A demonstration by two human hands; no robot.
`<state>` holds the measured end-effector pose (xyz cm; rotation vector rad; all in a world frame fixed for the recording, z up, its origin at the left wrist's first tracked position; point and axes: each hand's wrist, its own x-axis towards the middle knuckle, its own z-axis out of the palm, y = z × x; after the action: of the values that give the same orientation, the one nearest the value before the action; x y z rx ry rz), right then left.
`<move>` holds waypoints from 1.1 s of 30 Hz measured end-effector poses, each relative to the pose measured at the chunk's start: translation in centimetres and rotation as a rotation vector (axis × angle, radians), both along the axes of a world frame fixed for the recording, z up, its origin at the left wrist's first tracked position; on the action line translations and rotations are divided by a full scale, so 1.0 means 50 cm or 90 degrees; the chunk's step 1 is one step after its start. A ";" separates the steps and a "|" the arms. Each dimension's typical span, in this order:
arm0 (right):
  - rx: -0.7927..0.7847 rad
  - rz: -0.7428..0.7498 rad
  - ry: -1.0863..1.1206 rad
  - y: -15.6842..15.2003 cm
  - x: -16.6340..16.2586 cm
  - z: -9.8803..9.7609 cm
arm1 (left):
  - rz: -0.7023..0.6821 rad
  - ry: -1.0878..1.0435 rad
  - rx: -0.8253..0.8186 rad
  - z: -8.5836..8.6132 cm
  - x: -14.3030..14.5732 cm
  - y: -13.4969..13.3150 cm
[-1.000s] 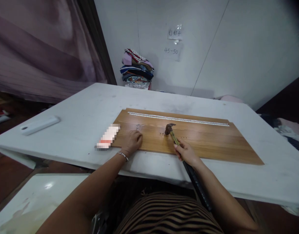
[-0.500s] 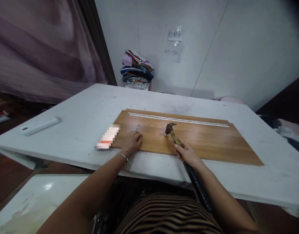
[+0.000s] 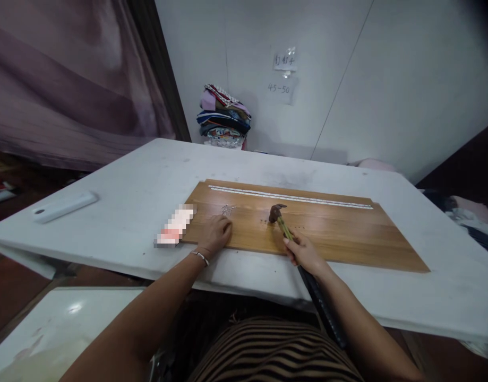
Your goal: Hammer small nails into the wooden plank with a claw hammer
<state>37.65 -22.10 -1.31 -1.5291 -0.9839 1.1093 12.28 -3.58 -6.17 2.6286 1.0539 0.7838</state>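
My right hand is wrapped around the handle of a claw hammer, thumb along the yellowish part. Its rusty head hovers at or just above the wooden board; I cannot tell if it touches. Beside the head, a short row of small dark nail heads or holes shows in the board, with more dots to the right. At the board's left part, my left hand rests with curled fingers, just in front of a few loose nails. What those fingers hold, if anything, is hidden.
Two white measuring strips run along the board's far side. A blurred-out phone-like object lies at its left edge. A white handle-shaped object is further left on the white table. Folded clothes are stacked against the wall.
Almost nothing differs. The hammer head has shifted very slightly left and down, and the view has tilted a touch. My left hand stays by the nails.
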 end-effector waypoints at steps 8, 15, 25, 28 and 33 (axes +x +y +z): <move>0.020 -0.004 -0.013 0.002 0.003 0.002 | 0.001 -0.001 0.004 0.001 0.000 0.001; 0.011 -0.007 0.002 0.002 -0.001 -0.004 | 0.002 0.000 0.004 0.002 0.001 0.000; 0.003 0.000 0.011 0.001 0.001 -0.001 | 0.006 0.001 0.003 0.003 0.001 -0.002; 0.012 -0.002 0.016 0.002 0.002 -0.003 | 0.008 -0.001 0.008 0.001 0.001 0.000; 0.018 0.003 -0.004 0.002 0.003 -0.002 | 0.004 0.007 0.016 -0.001 0.000 0.001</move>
<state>37.81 -22.00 -1.41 -1.5094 -1.0031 1.0906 12.30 -3.54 -6.22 2.6552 1.0632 0.7903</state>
